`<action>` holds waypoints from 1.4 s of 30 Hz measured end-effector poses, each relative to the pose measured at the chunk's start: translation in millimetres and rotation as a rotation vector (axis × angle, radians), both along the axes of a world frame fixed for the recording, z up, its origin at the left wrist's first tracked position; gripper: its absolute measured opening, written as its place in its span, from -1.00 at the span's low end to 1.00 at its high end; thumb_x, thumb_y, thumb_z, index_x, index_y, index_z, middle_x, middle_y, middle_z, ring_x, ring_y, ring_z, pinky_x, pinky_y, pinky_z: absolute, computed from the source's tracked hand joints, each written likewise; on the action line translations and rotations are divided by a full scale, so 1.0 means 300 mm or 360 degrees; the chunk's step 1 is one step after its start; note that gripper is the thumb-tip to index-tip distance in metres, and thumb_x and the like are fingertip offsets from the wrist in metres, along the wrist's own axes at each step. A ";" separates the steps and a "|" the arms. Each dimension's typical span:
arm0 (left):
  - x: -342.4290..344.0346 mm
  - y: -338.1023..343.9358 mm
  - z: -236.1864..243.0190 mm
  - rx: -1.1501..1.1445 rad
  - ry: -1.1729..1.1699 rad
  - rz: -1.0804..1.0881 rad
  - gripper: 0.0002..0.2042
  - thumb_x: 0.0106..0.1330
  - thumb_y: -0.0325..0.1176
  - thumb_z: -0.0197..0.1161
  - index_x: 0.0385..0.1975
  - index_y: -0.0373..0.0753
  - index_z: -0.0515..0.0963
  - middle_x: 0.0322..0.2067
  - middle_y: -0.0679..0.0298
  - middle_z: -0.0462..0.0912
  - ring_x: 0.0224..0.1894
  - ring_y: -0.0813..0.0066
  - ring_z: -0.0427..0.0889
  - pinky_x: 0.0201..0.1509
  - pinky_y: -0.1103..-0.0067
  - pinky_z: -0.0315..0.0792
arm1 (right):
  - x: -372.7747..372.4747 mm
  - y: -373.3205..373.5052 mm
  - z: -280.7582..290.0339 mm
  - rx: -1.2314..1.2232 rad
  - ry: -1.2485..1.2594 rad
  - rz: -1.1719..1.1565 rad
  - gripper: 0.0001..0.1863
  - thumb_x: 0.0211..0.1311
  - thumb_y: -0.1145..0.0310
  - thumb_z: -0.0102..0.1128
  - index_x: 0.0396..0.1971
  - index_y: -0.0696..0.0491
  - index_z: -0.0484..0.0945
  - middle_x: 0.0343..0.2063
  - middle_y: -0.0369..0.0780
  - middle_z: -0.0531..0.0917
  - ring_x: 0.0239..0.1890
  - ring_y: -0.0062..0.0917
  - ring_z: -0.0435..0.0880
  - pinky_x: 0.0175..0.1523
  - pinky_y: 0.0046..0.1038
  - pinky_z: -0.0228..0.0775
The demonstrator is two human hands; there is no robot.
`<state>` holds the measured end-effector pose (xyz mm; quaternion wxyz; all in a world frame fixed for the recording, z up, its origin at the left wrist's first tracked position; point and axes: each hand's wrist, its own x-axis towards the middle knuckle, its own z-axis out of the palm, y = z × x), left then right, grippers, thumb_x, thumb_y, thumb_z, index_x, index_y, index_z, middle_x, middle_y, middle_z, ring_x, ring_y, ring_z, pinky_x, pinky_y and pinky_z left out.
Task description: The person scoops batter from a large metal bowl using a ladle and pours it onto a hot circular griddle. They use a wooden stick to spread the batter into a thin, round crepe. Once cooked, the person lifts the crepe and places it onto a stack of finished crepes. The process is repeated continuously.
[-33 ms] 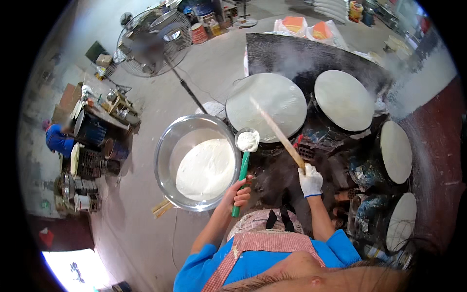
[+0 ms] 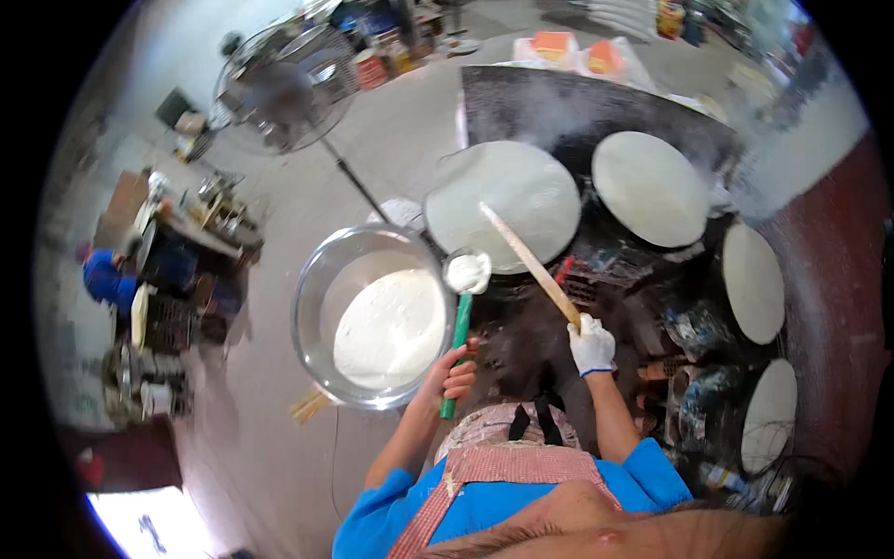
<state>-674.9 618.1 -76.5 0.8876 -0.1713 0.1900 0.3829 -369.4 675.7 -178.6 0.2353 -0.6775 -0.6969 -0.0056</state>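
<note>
My left hand (image 2: 453,374) is wrapped round the green handle of a ladle (image 2: 462,326). The ladle's bowl, full of white batter, is held beside the right rim of a large metal basin (image 2: 312,359). More thick white batter (image 2: 389,326) fills the bottom of that basin. In a white glove, my right hand (image 2: 591,347) grips a long, flat wooden spatula (image 2: 531,265). Its pale far end reaches over the large round griddle (image 2: 503,200), which is covered with a thin white sheet; whether it touches the sheet I cannot tell.
More round white-topped griddles (image 2: 650,189) curve round to the right, by a dark, steaming board (image 2: 596,116). A standing fan (image 2: 284,98) is at the far left, its pole slanting behind the basin. Further left, a person in blue (image 2: 110,279) is near a cluttered bench.
The view has shifted slightly, so most surroundings appear a little further left. Both hands keep their grips, and the ladle and spatula have hardly moved.
</note>
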 end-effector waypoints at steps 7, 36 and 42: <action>0.031 -0.010 0.034 -0.0071 0.0180 -0.0287 -0.82 0.39 -0.27 -0.08 -0.12 -0.06 0.42 -0.76 0.49 0.05 -0.81 0.72 0.05 -0.84 0.74 0.02 | 0.091 -0.104 0.081 -0.0389 0.0609 -0.0697 -0.69 0.07 0.08 0.12 -0.31 0.00 0.54 -0.44 -0.09 0.62 -0.37 -0.20 0.60 -0.28 -0.18 0.42; 1.233 0.117 -0.022 -0.0094 0.0315 -0.2347 -0.74 0.38 -0.15 -0.06 -0.25 -0.22 0.42 -0.71 0.39 0.21 -0.78 0.61 0.13 -0.76 0.63 0.10 | 0.552 -1.203 0.019 -0.0195 0.1360 -0.2510 -0.55 0.03 -0.03 0.12 -0.20 -0.01 0.56 -0.32 -0.09 0.63 -0.22 -0.18 0.59 -0.11 -0.23 0.40; 1.285 0.059 -0.072 0.0165 0.0447 -0.2845 -0.66 0.40 -0.25 -0.08 0.16 0.02 0.28 -0.68 0.39 0.19 -0.78 0.66 0.17 -0.80 0.66 0.17 | 0.148 -1.364 -0.050 0.0025 0.1374 -0.3188 -0.57 0.02 -0.01 0.15 -0.22 0.00 0.57 -0.32 -0.09 0.64 -0.23 -0.20 0.60 -0.12 -0.25 0.41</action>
